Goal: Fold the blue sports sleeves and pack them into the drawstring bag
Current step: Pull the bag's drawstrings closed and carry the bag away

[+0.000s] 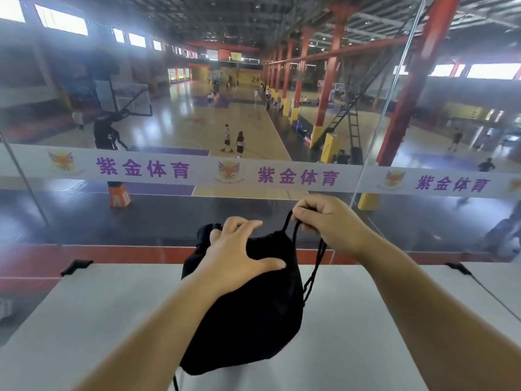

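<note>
A black drawstring bag (253, 320) lies on the white table (84, 320), its gathered mouth pointing away from me. My left hand (236, 255) presses down on the bag's upper part, fingers spread over the fabric near the mouth. My right hand (329, 224) is pinched around the black drawstring cord (315, 266), holding it up and to the right of the mouth. No blue sports sleeves are visible; the bag's inside is hidden.
A glass wall (253, 136) with a white banner strip (197, 172) stands just beyond the table's far edge. Black brackets (76, 266) hold the glass at the table corners. Below lies a basketball hall with people.
</note>
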Demonstrator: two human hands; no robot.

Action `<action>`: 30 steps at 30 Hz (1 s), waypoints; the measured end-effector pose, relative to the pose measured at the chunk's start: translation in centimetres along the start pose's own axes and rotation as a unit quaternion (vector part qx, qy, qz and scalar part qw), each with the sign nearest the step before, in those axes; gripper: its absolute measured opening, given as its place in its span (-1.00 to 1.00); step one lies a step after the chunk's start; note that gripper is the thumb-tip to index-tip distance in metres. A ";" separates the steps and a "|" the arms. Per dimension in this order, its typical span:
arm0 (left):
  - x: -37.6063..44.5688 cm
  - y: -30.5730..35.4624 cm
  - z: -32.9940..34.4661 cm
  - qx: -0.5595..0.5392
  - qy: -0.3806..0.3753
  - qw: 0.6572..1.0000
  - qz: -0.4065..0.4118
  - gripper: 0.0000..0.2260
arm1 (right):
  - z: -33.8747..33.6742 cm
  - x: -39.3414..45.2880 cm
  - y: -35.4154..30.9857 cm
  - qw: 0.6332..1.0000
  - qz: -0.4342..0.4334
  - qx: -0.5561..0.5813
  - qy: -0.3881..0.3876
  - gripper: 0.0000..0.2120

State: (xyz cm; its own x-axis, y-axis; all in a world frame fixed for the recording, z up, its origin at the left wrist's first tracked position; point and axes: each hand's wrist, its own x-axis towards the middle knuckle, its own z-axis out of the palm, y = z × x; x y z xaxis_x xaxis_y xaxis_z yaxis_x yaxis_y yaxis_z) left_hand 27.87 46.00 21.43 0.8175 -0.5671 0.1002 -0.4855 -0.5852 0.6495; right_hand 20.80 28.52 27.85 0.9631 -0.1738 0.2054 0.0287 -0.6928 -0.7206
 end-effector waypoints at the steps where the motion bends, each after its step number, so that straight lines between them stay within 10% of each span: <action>1: 0.3 0.7 0.9 0.003 -0.016 1.000 -0.001 -0.21 | 0.1 -0.2 0.0 1.000 0.001 0.016 0.000 -0.79; 12: 2.5 2.4 5.3 -0.015 -0.062 0.998 0.000 -0.81 | -1.7 -2.1 4.2 0.994 0.056 -0.014 0.096 -0.81; 23: 4.7 -2.9 1.9 0.062 -0.081 0.995 0.014 -0.76 | -3.2 -2.3 10.3 0.978 0.178 -0.109 0.001 -0.86; 30: 4.8 -2.4 2.8 0.051 -0.094 0.993 0.049 -0.74 | 1.7 -1.5 9.2 0.970 0.124 -0.137 -0.156 -0.19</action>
State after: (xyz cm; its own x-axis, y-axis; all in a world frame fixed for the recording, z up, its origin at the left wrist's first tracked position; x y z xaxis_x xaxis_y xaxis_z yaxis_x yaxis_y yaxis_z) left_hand 32.11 43.01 18.28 0.6969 -0.7171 0.0107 -0.5973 -0.5720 0.5622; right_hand 20.13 23.62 19.76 0.9667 -0.1686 -0.1926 -0.2454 -0.8246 -0.5096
